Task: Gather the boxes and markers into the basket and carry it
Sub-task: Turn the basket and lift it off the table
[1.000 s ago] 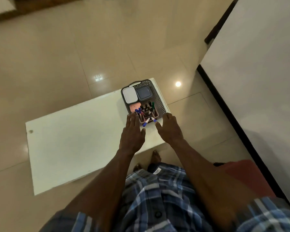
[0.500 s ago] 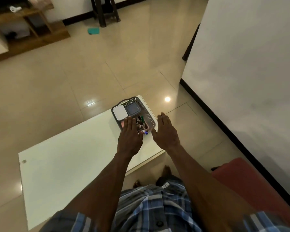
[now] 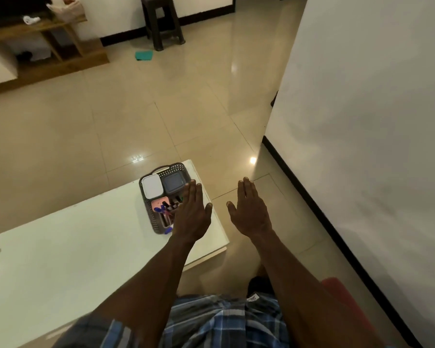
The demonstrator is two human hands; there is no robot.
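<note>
A dark perforated basket is sitting at the far right corner of a low white table, its long axis running from the near edge of the table away toward the tiled floor, with its far end leaning slightly to the right. Inside it, a white box and a grey box are lying flat side by side in the far half, the white one on the left. In the near half a pink holder is carrying several markers, their caps pointing up and toward the far left; a blue-capped one is poking out over the near rim. The left hand is hovering above the right side of the basket, fingers straight and together, holding nothing, and pointing away from the person. The right hand is stretching out flat beyond the table's right edge, over the floor, also holding nothing, fingers aimed the same way. A white wall is standing at the right, and a dark stool is standing far across the room.
</note>
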